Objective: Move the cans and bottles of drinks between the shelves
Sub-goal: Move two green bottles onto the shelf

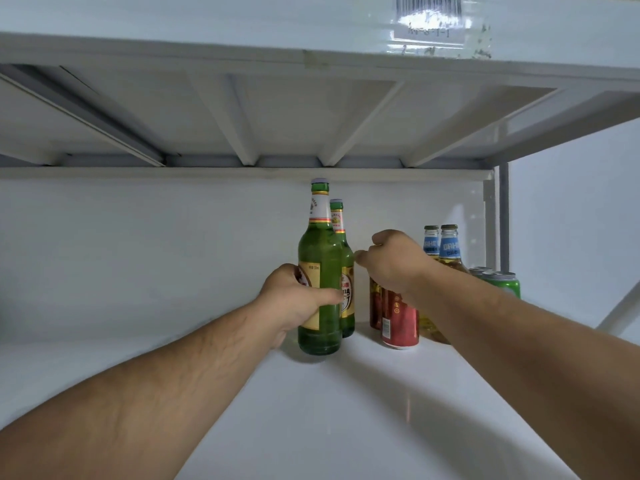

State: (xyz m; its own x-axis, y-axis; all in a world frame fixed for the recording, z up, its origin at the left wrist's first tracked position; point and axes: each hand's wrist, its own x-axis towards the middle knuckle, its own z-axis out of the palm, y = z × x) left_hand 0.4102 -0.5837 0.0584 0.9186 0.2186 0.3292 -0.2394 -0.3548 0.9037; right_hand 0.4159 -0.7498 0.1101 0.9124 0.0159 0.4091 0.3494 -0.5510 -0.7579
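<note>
White shelf underfoot of everything, ribbed shelf underside overhead. Left hand wrapped round the front green bottle, standing upright on the shelf. Second green bottle just behind it, touching. Right hand to its right, fingers curled, holding nothing, above the red cans. Further right: amber bottles, then green cans.
</note>
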